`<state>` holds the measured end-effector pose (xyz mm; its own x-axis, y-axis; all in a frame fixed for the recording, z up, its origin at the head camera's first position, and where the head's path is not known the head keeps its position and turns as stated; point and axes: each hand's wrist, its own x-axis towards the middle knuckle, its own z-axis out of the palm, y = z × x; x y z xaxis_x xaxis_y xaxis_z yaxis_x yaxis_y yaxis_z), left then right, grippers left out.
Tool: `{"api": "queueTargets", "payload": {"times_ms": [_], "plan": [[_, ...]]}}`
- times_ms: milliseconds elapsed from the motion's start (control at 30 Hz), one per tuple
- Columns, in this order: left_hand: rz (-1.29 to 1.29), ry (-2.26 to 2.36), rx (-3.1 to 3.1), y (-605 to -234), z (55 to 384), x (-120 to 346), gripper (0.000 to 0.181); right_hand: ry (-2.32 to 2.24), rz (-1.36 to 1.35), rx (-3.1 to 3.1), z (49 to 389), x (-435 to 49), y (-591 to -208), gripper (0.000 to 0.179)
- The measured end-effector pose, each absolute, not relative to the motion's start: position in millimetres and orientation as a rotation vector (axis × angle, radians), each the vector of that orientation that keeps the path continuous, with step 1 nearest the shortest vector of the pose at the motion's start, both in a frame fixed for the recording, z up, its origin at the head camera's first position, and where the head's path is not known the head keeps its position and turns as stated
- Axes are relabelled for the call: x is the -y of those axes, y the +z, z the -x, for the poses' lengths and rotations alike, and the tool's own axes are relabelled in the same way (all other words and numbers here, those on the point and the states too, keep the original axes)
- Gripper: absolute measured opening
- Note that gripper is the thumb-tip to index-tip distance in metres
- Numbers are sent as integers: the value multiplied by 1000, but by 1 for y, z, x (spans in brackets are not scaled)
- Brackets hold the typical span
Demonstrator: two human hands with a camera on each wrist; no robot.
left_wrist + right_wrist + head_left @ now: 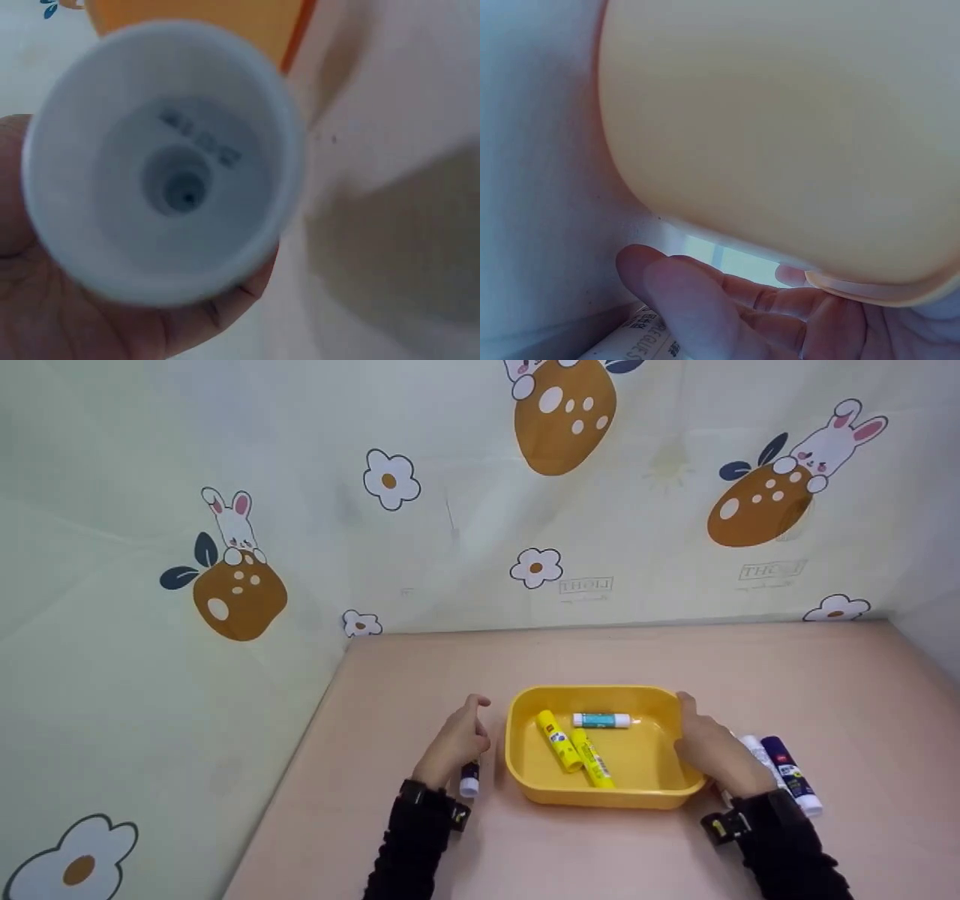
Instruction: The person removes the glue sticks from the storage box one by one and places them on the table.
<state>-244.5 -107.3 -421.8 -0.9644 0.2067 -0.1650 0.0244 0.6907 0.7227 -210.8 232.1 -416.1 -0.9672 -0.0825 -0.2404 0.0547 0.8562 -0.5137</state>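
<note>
My left hand grips a dark glue stick to the left of a yellow tray. Its hollow white end fills much of the left wrist view, with the palm and fingers behind. At the tray's right side, my right hand holds the rim. In the right wrist view the tray wall stands close above the curled fingers. Inside the tray lie two yellow glue sticks and a white-and-teal one.
Right of the tray, a navy glue stick lies beside a white one, partly hidden by my right wrist. A patterned curtain borders the pink table at the back and left.
</note>
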Motion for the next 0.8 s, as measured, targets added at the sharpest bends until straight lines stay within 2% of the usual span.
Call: {"api": "queueTargets", "payload": {"times_ms": [133,367,600,800], "plan": [[-238,896,-2748,-429,243,103,51,-777,6,-2770,211,-231,-416,65],[-363,716,-2854,-432,239,100,31,-799,0,-2756,210,-231,-416,66],[-124,668,-2879,-427,233,101,34,-801,13,-2764,211,-231,-417,67],[51,668,-2818,-421,226,105,53,-797,37,-2783,210,-232,-416,67]]}}
